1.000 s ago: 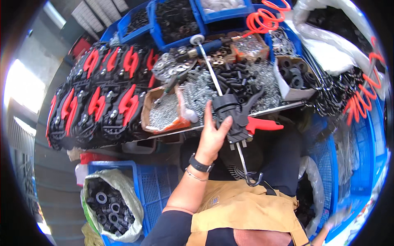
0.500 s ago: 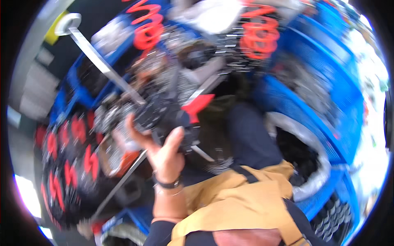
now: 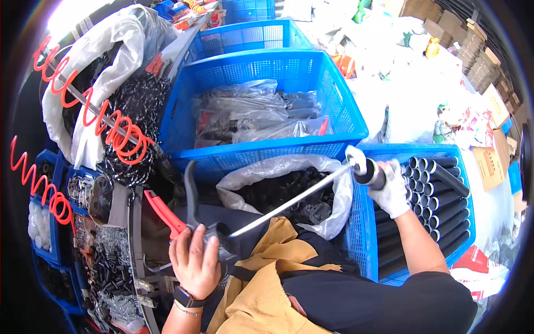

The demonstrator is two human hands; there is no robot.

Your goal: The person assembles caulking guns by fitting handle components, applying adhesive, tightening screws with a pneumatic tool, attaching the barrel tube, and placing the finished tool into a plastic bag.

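Note:
My bare left hand [image 3: 194, 257], a watch on its wrist, is closed round the black body of a caulking gun [image 3: 223, 245]. A red lever [image 3: 163, 214] and a curved black handle [image 3: 192, 192] stick up from this body. From it a thin metal rod [image 3: 289, 201] slants up to the right and ends in a white round plunger [image 3: 356, 158]. My right hand [image 3: 391, 190], in a white glove, grips a black tube [image 3: 371, 177] by its end, right beside the plunger. Whether plunger and tube touch, I cannot tell.
A blue crate of black tubes [image 3: 439, 197] stands at my right. Ahead is a blue crate with plastic-bagged parts [image 3: 245, 111]; before it sits a lined container of black parts [image 3: 300, 195]. Red coiled hoses [image 3: 125, 136] hang at left above bins of small metal parts [image 3: 114, 245].
The view has swung to the right, toward the crates. My left hand, spread at the black tool before, is now closed on it. My gloved right hand has come into view with a black tube.

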